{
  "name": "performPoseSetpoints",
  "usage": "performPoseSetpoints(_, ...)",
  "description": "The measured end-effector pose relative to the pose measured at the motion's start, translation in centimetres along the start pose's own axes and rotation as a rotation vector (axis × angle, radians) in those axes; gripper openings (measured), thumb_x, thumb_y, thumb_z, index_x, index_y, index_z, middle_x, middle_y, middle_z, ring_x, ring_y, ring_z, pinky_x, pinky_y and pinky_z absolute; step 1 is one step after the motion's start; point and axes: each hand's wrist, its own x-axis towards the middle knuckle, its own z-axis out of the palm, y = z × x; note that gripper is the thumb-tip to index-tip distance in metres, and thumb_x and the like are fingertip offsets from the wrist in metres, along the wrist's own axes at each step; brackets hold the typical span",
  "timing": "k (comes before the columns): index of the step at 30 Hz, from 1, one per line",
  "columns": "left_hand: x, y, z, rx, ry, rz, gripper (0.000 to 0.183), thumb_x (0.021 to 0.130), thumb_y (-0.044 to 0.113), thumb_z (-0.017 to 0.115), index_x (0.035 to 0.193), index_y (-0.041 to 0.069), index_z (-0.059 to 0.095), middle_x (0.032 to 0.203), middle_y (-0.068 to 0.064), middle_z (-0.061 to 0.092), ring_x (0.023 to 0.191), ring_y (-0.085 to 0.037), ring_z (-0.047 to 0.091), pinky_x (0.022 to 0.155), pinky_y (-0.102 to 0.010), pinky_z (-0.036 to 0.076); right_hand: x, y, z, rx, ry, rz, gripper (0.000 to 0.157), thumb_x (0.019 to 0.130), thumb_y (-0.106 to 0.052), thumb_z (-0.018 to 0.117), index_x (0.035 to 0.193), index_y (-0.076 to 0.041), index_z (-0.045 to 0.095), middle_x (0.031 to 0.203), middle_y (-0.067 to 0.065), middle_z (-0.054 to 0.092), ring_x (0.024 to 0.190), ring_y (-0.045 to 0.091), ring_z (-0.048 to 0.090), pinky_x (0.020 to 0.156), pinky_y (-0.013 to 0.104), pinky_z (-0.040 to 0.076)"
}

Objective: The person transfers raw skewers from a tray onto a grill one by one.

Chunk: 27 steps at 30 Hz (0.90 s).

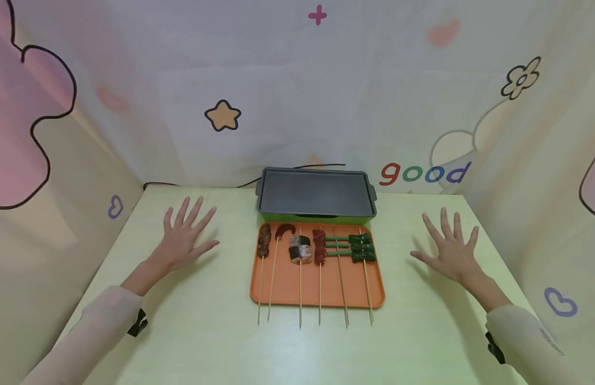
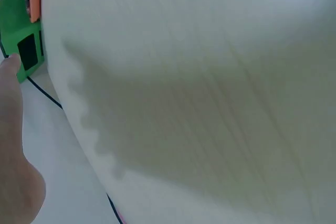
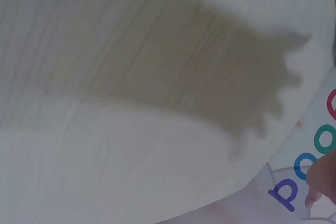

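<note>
Released and empty, the left hand point(image 1: 185, 238) is held above the table point(image 1: 316, 347) with fingers straight and fanned wide, thumb turned inward. The right hand point(image 1: 452, 252) mirrors it on the other side, just as widely spread and likewise holding nothing; each casts a shadow on the tabletop. Pale sleeves cover both forearms, with a black strap at each cuff.

Between the hands, well apart from both, lies an orange tray point(image 1: 287, 283) of skewers, their stick ends poking out past its near edge. From left to right come brown chunks point(image 1: 263, 241), a curled dark-red piece point(image 1: 285, 230), rolls point(image 1: 300, 250) with black bands, red pieces point(image 1: 319, 247), and green-stemmed leafy bundles point(image 1: 362, 248) reaching across the last two sticks. Just behind the tray sits a grill point(image 1: 316, 192) with a grey plate and green base, a black cord point(image 1: 321, 164) behind it.

Beyond, the printed cloth point(image 1: 302, 96) reads "good" in red, green, blue and purple letters, right of the grill.
</note>
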Motion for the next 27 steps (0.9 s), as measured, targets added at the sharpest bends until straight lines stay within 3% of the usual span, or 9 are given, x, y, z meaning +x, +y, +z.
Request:
performPoseSetpoints(6, 0.3, 1.2, 0.4, -0.201, -0.102, -0.129, 0.083, 0.098, 0.042, 0.064, 0.165, 0.022, 0.019, 0.171, -0.022, 0.013, 0.156, -0.049, 0.009, 0.114, -0.076, 0.007, -1.4, -1.5, -0.7, 0.097, -0.053, 0.000, 0.100, 0.092, -0.047, 0.072, 0.166, -0.025, 0.008, 0.167, 0.031, -0.006, 0.151, 0.060, -0.008, 0.105, 0.086, -0.013)
performPoseSetpoints(11, -0.2, 2.0, 0.6, -0.323, -0.091, -0.134, 0.082, 0.098, 0.030, 0.066, 0.164, 0.012, 0.021, 0.167, -0.026, 0.023, 0.151, -0.051, 0.023, 0.113, -0.075, 0.018, -1.9, -2.5, -0.9, 0.198, -0.134, 0.035, 0.096, 0.095, -0.041, 0.070, 0.166, -0.019, 0.009, 0.165, 0.035, -0.001, 0.151, 0.060, 0.000, 0.107, 0.086, -0.007)
performPoseSetpoints(14, -0.5, 2.4, 0.7, -0.404, -0.070, -0.108, 0.079, 0.099, 0.021, 0.066, 0.163, 0.006, 0.021, 0.163, -0.029, 0.029, 0.148, -0.052, 0.029, 0.113, -0.074, 0.025, -2.0, -2.9, -0.8, 0.241, -0.170, 0.044, 0.091, 0.096, -0.036, 0.069, 0.164, -0.012, 0.015, 0.163, 0.039, 0.009, 0.150, 0.061, 0.011, 0.107, 0.086, 0.005)
performPoseSetpoints(20, -0.4, 3.7, 0.6, -0.589, -0.081, -0.113, 0.073, 0.101, 0.012, 0.063, 0.161, 0.000, 0.024, 0.155, -0.032, 0.040, 0.137, -0.050, 0.045, 0.107, -0.065, 0.043, -2.7, -4.1, -0.9, 0.380, -0.144, -0.034, 0.076, 0.097, -0.023, 0.069, 0.155, 0.007, 0.031, 0.156, 0.039, 0.033, 0.140, 0.061, 0.034, 0.104, 0.078, 0.031)
performPoseSetpoints(24, -0.2, 5.1, 0.6, -0.793, -0.145, -0.185, 0.071, 0.102, 0.011, 0.061, 0.162, 0.002, 0.023, 0.150, -0.032, 0.045, 0.127, -0.048, 0.057, 0.095, -0.050, 0.057, -3.5, -5.3, -0.8, 0.487, -0.163, -0.036, 0.065, 0.101, -0.019, 0.064, 0.153, 0.008, 0.036, 0.146, 0.037, 0.048, 0.129, 0.055, 0.052, 0.102, 0.066, 0.046)
performPoseSetpoints(27, -0.2, 6.3, 0.9, -0.964, -0.218, -0.262, 0.069, 0.104, 0.010, 0.059, 0.162, 0.003, 0.023, 0.149, -0.032, 0.045, 0.121, -0.047, 0.061, 0.088, -0.039, 0.061, -4.2, -6.5, -0.7, 0.600, -0.217, -0.014, 0.058, 0.103, -0.016, 0.062, 0.150, 0.008, 0.039, 0.131, 0.034, 0.062, 0.113, 0.045, 0.067, 0.090, 0.048, 0.058)
